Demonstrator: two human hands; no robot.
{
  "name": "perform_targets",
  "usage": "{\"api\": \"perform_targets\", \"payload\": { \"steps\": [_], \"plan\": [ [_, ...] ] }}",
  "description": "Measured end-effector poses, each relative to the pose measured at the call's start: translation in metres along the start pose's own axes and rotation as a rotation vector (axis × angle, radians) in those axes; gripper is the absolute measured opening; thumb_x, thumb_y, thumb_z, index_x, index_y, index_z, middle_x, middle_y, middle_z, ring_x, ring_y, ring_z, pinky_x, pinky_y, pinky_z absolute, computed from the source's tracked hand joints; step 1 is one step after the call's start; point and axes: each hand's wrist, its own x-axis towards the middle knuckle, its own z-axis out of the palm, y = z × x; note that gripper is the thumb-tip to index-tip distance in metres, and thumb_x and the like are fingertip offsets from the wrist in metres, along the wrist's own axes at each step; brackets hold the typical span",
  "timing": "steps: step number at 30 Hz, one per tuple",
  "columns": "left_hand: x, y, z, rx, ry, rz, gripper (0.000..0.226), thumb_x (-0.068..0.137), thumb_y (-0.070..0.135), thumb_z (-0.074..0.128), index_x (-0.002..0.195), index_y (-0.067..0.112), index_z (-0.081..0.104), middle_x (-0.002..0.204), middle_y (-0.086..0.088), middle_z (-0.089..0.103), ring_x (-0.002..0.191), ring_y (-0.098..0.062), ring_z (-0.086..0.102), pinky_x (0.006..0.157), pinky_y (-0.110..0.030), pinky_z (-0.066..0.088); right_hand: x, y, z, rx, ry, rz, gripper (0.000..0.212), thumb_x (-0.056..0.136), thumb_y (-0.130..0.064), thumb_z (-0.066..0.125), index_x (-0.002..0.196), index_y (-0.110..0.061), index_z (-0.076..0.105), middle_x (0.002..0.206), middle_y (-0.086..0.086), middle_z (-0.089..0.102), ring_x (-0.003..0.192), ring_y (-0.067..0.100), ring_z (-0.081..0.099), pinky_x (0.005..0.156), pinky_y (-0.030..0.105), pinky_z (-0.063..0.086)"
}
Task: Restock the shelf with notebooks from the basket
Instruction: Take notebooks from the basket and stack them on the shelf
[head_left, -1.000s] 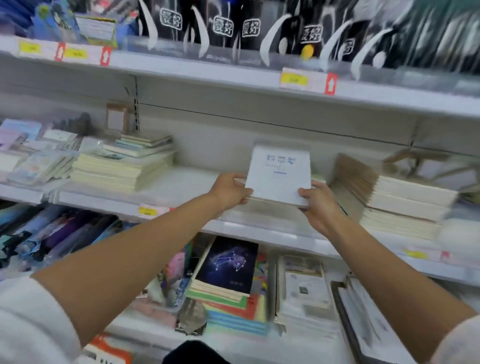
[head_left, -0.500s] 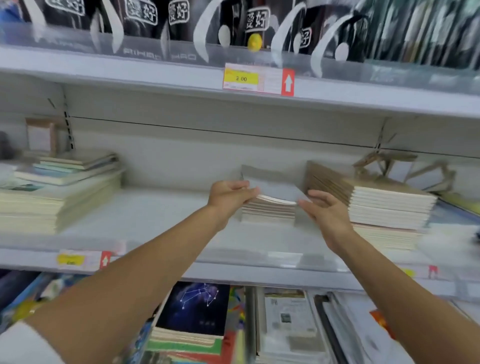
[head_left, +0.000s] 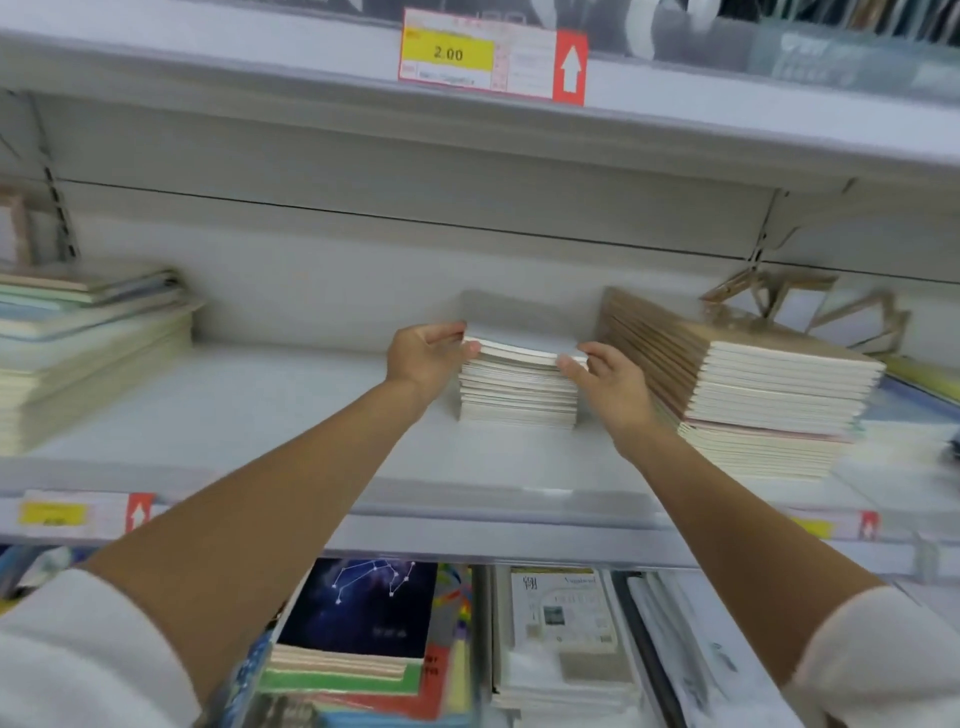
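Left hand (head_left: 426, 358) and right hand (head_left: 609, 382) pinch opposite edges of the top notebooks (head_left: 519, 352), askew on the stack (head_left: 517, 401); uneven release may slide them off it.

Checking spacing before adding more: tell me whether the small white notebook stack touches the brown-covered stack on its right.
Apart. The head view shows bare shelf and the right hand between the white stack and the brown-covered stack.

A price tag (head_left: 493, 54) on the upper shelf edge (head_left: 208, 57) reads "2.00" on yellow, beside a white up-arrow on red. Below it, on the lower shelf edge (head_left: 467, 530), the left tag (head_left: 85, 514) and right tag (head_left: 836, 526) show similar arrows, but their print is too blurred to read.
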Motion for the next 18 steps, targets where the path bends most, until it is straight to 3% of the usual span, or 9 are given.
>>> {"api": "perform_targets", "payload": {
  "steps": [1, 4, 5, 8, 12, 15, 18],
  "plan": [
    [0.001, -0.004, -0.001, 0.0, -0.018, 0.016, 0.047, 0.078, 0.007, 0.077, 0.123, 0.008, 0.063, 0.117, -0.001, 0.063, 0.1, -0.009, 0.063, 0.09, -0.018, 0.048, 0.0, 0.0, 0.0, 0.014, -0.03, 0.024, 0.047, 0.078, -0.02, 0.079, 0.12, -0.012, 0.059, 0.125, -0.001, 0.057, 0.121, 0.006, 0.05, 0.099, 0.023, 0.041],
    [0.004, -0.01, -0.003, 0.004, -0.029, 0.051, 0.045, 0.083, 0.004, 0.072, 0.126, 0.004, 0.06, 0.116, -0.004, 0.062, 0.057, -0.003, 0.063, 0.057, -0.008, 0.047, 0.005, -0.001, 0.001, 0.075, -0.034, 0.054, 0.045, 0.074, -0.013, 0.082, 0.112, -0.013, 0.059, 0.129, 0.006, 0.057, 0.125, 0.01, 0.05, 0.094, 0.019, 0.042],
    [0.006, -0.012, -0.002, 0.0, -0.009, 0.056, 0.044, 0.083, 0.003, 0.071, 0.126, 0.003, 0.06, 0.114, -0.006, 0.063, 0.049, -0.002, 0.06, 0.053, -0.008, 0.046, 0.007, -0.002, 0.001, 0.085, -0.027, 0.055, 0.041, 0.074, -0.012, 0.082, 0.108, -0.013, 0.059, 0.129, 0.01, 0.058, 0.125, 0.014, 0.053, 0.09, 0.018, 0.044],
    [0.011, -0.015, 0.003, -0.031, 0.06, 0.042, 0.042, 0.081, 0.004, 0.073, 0.122, 0.004, 0.064, 0.112, -0.009, 0.068, 0.054, -0.007, 0.061, 0.068, -0.019, 0.056, 0.01, -0.005, 0.005, 0.11, -0.009, 0.088, 0.036, 0.072, -0.008, 0.082, 0.099, -0.014, 0.059, 0.127, 0.015, 0.06, 0.122, 0.021, 0.056, 0.087, 0.018, 0.047],
    [0.002, -0.013, 0.005, -0.056, 0.022, -0.015, 0.038, 0.091, -0.002, 0.059, 0.127, 0.009, 0.06, 0.123, -0.006, 0.062, 0.049, -0.01, 0.064, 0.049, -0.011, 0.044, 0.011, -0.002, 0.013, 0.165, 0.066, 0.08, 0.037, 0.07, -0.001, 0.082, 0.09, -0.018, 0.056, 0.115, 0.017, 0.065, 0.103, 0.023, 0.06, 0.094, 0.034, 0.05],
    [-0.01, -0.003, -0.003, -0.004, -0.087, -0.079, 0.044, 0.094, -0.004, 0.049, 0.132, 0.016, 0.056, 0.125, 0.003, 0.059, 0.059, -0.015, 0.067, 0.047, -0.015, 0.044, 0.006, 0.001, 0.022, 0.06, 0.134, 0.038, 0.04, 0.076, -0.011, 0.08, 0.109, -0.012, 0.059, 0.092, -0.003, 0.056, 0.09, 0.011, 0.052, 0.082, 0.024, 0.046],
    [-0.024, 0.003, -0.015, 0.061, -0.127, -0.106, 0.036, 0.093, 0.005, 0.053, 0.128, 0.011, 0.058, 0.119, -0.003, 0.064, 0.062, -0.013, 0.067, 0.048, -0.016, 0.046, -0.012, -0.001, 0.03, -0.362, 0.307, -0.125, 0.052, 0.083, -0.022, 0.074, 0.13, -0.011, 0.054, 0.112, 0.003, 0.059, 0.108, 0.019, 0.052, 0.098, 0.035, 0.043]
  ]
}}
